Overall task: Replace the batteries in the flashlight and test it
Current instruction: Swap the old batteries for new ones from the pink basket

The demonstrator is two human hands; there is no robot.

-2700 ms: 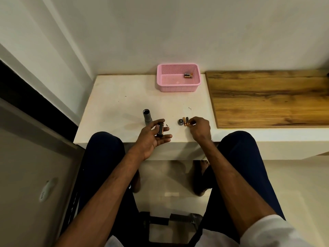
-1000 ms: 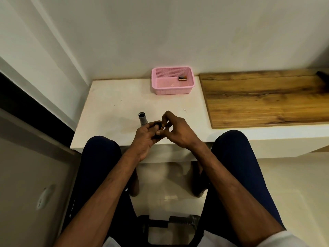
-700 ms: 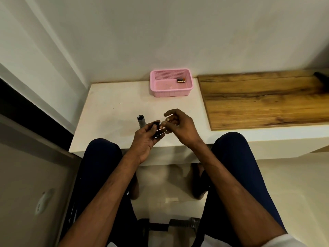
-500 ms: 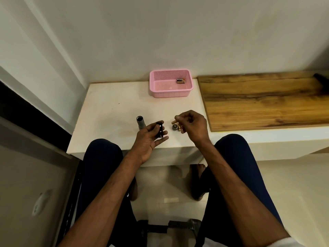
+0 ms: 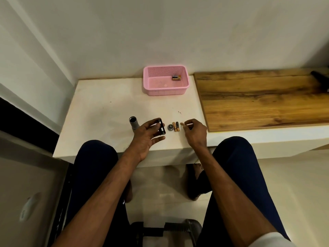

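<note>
Left to right at the table's [image 5: 106, 113] front: tube [image 5: 133, 123], holder [image 5: 161, 128], cap [image 5: 170, 127], batteries [image 5: 175, 126]; basket [image 5: 165, 90] behind them; board [image 5: 258, 98] to the right

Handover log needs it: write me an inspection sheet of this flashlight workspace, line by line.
Surface: white table, a few dark specks; wooden board on its right part.
Job's things: grey flashlight tube standing with its open end up; black battery holder in the left hand; round cap and two loose batteries lying on the table just right of it.
Clutter: pink basket at the back with spare batteries inside; dark object at the board's far corner, unclear.
Grippers: left hand grips the holder; right hand curled beside the loose batteries, any pinch cannot be told.
Cables: nothing seen.
Surroundings: white wall, pale floor.
</note>
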